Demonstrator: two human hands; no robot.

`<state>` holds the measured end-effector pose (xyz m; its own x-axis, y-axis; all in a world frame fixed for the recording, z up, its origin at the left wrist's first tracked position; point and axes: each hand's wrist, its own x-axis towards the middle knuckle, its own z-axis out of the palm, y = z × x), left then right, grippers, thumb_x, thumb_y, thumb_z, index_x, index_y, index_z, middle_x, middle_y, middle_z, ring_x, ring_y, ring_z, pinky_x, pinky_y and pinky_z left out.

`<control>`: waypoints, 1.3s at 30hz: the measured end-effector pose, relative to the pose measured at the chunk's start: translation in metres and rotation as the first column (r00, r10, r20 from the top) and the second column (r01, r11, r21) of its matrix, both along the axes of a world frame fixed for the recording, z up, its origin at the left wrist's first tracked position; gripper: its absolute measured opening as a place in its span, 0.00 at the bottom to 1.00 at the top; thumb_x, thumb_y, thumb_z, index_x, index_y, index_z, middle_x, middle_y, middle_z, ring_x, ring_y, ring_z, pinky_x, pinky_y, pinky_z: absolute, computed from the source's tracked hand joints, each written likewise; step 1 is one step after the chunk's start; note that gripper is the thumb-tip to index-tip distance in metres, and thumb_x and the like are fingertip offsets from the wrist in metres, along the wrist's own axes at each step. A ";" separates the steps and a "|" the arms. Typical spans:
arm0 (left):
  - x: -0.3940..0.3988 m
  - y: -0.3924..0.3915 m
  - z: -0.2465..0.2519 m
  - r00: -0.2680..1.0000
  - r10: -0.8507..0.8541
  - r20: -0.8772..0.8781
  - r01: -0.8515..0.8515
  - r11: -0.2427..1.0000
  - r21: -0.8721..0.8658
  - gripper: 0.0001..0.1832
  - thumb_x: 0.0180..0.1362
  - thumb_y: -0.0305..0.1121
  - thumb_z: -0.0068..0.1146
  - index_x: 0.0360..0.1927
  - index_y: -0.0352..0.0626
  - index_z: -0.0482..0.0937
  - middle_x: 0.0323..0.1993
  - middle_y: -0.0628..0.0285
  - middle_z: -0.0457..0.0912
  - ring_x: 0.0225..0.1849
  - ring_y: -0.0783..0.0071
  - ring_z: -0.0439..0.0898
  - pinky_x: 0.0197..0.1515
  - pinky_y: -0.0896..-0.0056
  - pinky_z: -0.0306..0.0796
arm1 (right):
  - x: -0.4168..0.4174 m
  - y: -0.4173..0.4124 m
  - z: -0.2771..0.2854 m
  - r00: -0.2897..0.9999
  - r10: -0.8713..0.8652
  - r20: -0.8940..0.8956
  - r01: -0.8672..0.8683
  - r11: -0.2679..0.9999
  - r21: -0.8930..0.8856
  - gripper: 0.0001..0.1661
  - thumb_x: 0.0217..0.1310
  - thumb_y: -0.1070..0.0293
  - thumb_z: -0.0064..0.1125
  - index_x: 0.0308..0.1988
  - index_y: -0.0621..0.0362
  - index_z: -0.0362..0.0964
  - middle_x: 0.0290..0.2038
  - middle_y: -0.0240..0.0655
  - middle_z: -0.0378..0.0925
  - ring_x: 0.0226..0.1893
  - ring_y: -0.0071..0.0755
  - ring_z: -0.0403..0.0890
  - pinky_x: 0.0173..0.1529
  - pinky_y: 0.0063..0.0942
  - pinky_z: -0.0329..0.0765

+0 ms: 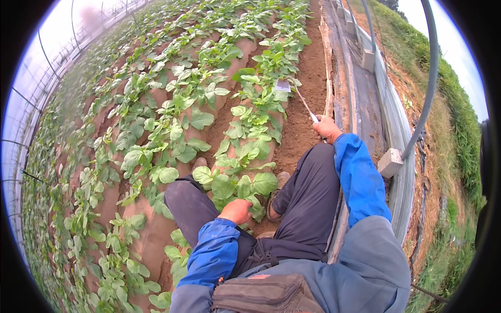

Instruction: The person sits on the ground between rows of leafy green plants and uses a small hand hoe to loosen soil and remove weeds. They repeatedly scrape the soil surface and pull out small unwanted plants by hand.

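Note:
My right hand is closed around the pale handle of a hand hoe, out past my right knee. Its thin, bent metal neck runs forward to a flat, shiny blade, which lies over the leaves of the nearest crop row. Between my knees, my left hand is at a broad-leaved green plant, its fingers bent beside the leaves. Whether those fingers grip a leaf or stem is hidden from above.
Several rows of leafy plants grow through brownish mulch film. Bare soil runs along the right, beside weathered boards. Past them are rolled plastic sheeting, a grey hoop pipe and a block. A waist bag hangs at my front.

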<state>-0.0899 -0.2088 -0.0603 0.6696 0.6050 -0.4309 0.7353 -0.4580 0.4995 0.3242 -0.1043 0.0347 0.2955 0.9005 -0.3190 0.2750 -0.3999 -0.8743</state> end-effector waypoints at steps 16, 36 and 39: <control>0.008 0.005 0.000 0.974 0.142 0.179 -0.155 0.986 0.065 0.16 0.56 0.34 0.56 0.48 0.43 0.81 0.41 0.45 0.83 0.46 0.46 0.81 0.49 0.50 0.74 | -0.042 -0.021 0.037 0.978 0.043 0.206 -0.091 0.970 0.227 0.14 0.57 0.71 0.48 0.43 0.60 0.73 0.24 0.24 0.67 0.23 0.18 0.65 0.27 0.24 0.63; -0.054 0.183 0.086 0.525 0.595 0.608 -0.831 0.513 0.215 0.36 0.45 0.44 0.75 0.56 0.35 0.76 0.42 0.53 0.85 0.40 0.65 0.84 0.47 0.68 0.76 | -0.176 -0.083 0.010 0.840 0.480 0.255 -0.523 0.840 0.142 0.18 0.47 0.75 0.48 0.42 0.66 0.72 0.25 0.39 0.70 0.27 0.31 0.72 0.35 0.31 0.72; -0.048 0.187 0.076 0.504 0.647 0.572 -0.825 0.557 0.096 0.37 0.42 0.44 0.75 0.55 0.36 0.76 0.45 0.50 0.84 0.47 0.61 0.83 0.52 0.64 0.75 | -0.180 -0.086 0.002 0.813 0.495 0.307 -0.554 0.820 0.144 0.18 0.47 0.74 0.50 0.42 0.66 0.71 0.28 0.48 0.73 0.30 0.45 0.75 0.38 0.38 0.73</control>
<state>-0.1379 -0.0218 0.0155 -0.0507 0.9947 0.0900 0.6205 -0.0392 0.7832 0.1446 -0.1907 0.0367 -0.2010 0.9763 -0.0797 0.6032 0.0593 -0.7953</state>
